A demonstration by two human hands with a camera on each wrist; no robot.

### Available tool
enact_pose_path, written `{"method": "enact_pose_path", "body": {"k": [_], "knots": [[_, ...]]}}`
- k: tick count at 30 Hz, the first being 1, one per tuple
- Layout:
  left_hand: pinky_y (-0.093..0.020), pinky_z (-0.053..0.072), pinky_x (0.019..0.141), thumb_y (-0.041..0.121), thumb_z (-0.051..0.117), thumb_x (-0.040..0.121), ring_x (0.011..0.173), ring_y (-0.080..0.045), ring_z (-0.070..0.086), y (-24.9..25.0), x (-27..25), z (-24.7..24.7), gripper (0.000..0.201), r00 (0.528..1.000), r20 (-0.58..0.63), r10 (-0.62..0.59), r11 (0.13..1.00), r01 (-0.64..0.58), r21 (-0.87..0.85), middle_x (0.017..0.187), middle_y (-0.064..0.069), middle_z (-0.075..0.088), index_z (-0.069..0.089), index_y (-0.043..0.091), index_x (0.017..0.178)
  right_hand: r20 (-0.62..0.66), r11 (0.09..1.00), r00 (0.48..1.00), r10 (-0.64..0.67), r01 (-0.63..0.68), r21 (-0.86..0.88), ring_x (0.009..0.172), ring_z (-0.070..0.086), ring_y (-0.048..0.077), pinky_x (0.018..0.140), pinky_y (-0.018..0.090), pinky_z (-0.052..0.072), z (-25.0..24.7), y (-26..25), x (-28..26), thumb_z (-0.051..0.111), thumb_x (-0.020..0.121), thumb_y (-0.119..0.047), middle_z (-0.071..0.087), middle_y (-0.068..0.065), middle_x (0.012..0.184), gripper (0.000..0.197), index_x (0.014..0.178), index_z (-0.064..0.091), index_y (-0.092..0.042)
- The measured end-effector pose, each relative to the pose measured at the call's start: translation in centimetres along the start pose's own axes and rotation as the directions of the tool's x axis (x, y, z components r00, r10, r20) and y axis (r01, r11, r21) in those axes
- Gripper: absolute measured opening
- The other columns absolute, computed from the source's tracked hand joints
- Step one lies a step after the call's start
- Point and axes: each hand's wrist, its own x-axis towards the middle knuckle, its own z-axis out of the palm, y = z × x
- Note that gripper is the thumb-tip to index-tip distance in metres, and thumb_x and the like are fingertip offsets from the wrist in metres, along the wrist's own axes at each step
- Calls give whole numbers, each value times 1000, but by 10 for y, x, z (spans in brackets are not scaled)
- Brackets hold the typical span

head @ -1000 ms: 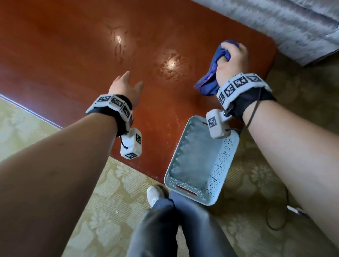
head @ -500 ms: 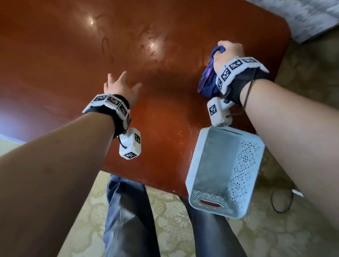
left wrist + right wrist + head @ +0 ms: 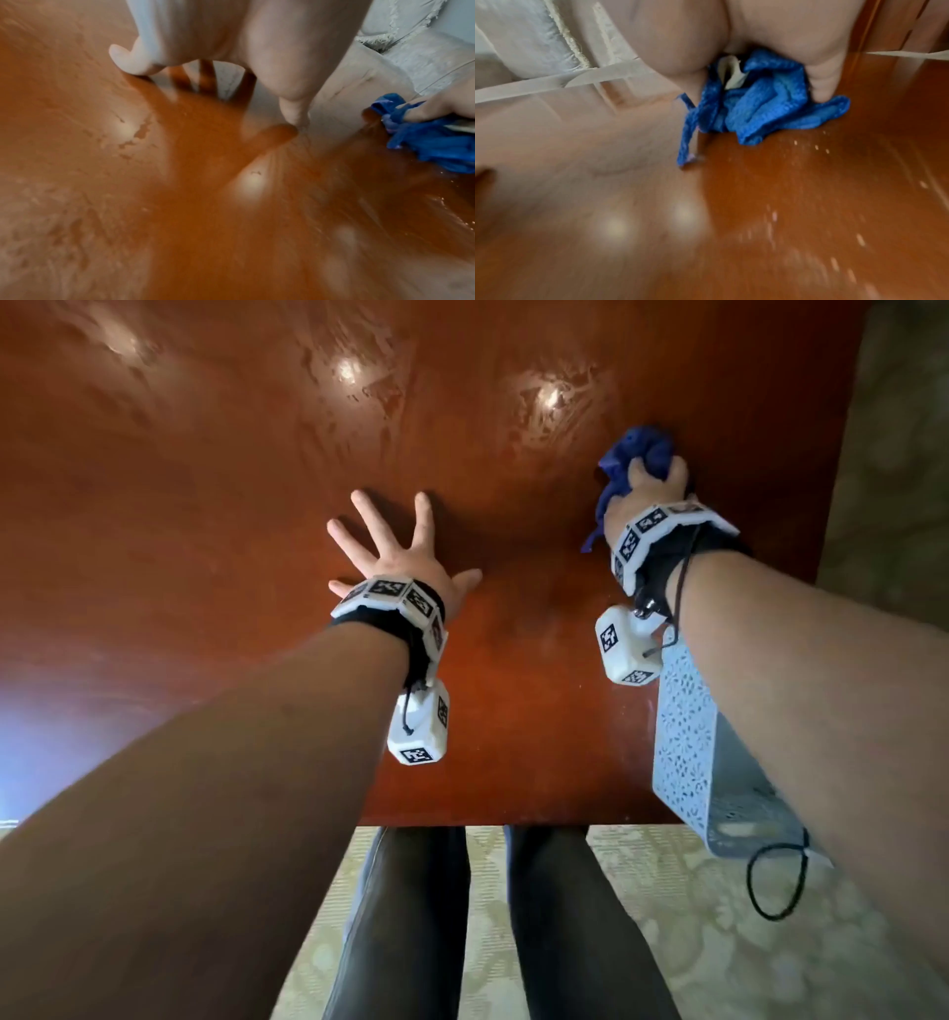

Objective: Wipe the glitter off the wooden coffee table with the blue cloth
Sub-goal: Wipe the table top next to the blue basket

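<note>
The glossy red-brown wooden coffee table (image 3: pixel 215 516) fills the head view. My right hand (image 3: pixel 649 487) grips the bunched blue cloth (image 3: pixel 637 449) and holds it down on the tabletop near the right edge; the cloth (image 3: pixel 757 105) touches the wood in the right wrist view. Pale glitter specks (image 3: pixel 816 148) lie on the wood beside the cloth. My left hand (image 3: pixel 395 552) lies flat on the table with fingers spread, holding nothing; its thumb (image 3: pixel 293 109) touches the surface. The cloth (image 3: pixel 432 140) shows at the right of the left wrist view.
A pale blue perforated plastic basket (image 3: pixel 683 737) sits at the table's near right corner, partly under my right forearm. Smear marks with light glare (image 3: pixel 354 372) cross the far tabletop. My legs (image 3: pixel 411 916) stand on patterned carpet (image 3: pixel 693 942) at the near edge. A grey sofa (image 3: pixel 411 50) lies beyond.
My left hand has dropped flat onto the table with fingers spread. My right hand has carried the cloth down onto the wood. The head view has shifted forward over the table.
</note>
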Motion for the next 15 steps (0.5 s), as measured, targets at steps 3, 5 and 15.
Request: {"method": "enact_pose_path", "body": {"k": [3, 5, 15], "knots": [[-71, 17, 104, 74, 49, 81, 141, -45, -21, 3, -1, 2, 97, 1000, -18, -9, 999, 9, 36, 154, -10, -33, -18, 48, 146, -78, 999, 996, 44, -43, 8, 142, 9, 31, 112, 48, 19, 20, 3, -25, 46, 94, -34, 2, -2, 157, 55, 144, 24, -40], [-71, 18, 104, 74, 49, 81, 141, -45, -20, 3, -1, 3, 97, 999, -33, -10, 999, 12, 45, 155, -11, -32, -18, 47, 146, -132, 999, 990, -39, 39, 0, 142, 9, 33, 112, 52, 18, 35, 14, -51, 46, 93, -33, 6, -1, 157, 53, 143, 28, -37], [-71, 15, 105, 75, 51, 79, 143, -45, -18, 1, 1, 10, 98, 996, -90, -11, 998, 16, 62, 157, -11, -26, -11, 47, 148, -341, 955, 904, -258, 291, 48, 135, 25, 46, 108, 58, 24, 96, 76, -117, 65, 78, -17, 29, 15, 151, 52, 128, 56, -22]]}}
